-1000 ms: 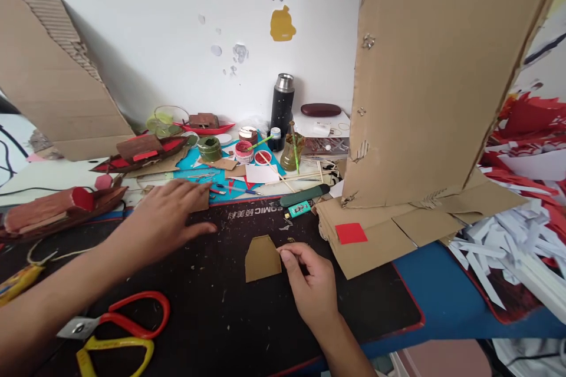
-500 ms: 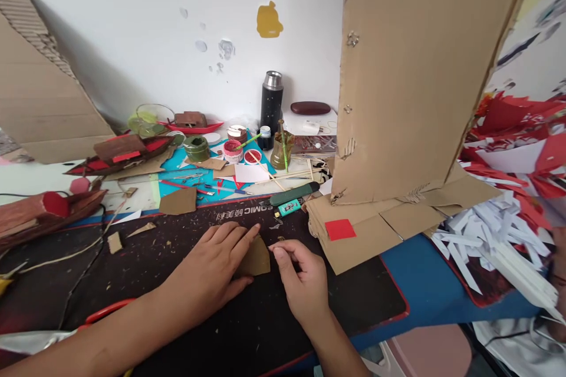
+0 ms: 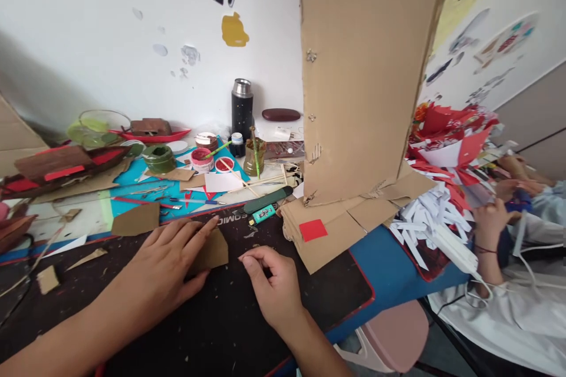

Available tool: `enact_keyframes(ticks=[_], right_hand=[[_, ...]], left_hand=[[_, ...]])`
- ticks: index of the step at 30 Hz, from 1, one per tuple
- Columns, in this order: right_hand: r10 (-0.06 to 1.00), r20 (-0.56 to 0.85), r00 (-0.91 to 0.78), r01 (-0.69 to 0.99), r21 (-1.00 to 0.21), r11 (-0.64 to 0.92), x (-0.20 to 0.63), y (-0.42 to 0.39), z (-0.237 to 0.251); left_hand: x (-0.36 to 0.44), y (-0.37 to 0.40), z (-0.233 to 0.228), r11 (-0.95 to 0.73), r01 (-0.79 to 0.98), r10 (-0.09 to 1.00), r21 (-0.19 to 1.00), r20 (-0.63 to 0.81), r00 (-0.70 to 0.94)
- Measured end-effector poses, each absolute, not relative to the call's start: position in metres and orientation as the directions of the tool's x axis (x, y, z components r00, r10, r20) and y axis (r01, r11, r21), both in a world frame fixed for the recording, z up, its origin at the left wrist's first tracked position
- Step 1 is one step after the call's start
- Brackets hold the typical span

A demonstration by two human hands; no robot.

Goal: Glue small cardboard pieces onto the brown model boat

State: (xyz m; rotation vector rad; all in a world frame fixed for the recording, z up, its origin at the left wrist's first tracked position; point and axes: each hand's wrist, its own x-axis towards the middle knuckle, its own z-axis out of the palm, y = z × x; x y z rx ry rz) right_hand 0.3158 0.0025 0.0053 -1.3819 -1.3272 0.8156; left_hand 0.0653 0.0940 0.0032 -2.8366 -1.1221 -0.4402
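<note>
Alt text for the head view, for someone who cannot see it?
The left hand lies flat on a small brown cardboard piece on a dark desk mat, the right hand loosely curled beside it. Paint pots, model boats and a tall cardboard sheet stand behind.

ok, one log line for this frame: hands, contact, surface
left hand: flat on cardboard piece | right hand: curled beside it, holding nothing | surface: black mat

head cam | above desk, facing forward-down toward wall | near black mat (image 3: 221, 318) | right edge probably distorted | single view
</note>
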Motion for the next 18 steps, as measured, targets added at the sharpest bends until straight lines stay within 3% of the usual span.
enact_keyframes(ticks=[11,18], right_hand=[[0.972,0.127,0.198,0.272,-0.960,0.069,0.313,0.005,-0.001],[0.971,0.110,0.210,0.305,-0.952,0.042,0.311,0.006,-0.001]], left_hand=[[0.052,0.121,-0.019,-0.779,0.626,0.575,-0.036,0.360,0.735],[0.047,0.131,-0.032,-0.740,0.670,0.654,0.056,0.295,0.697]])
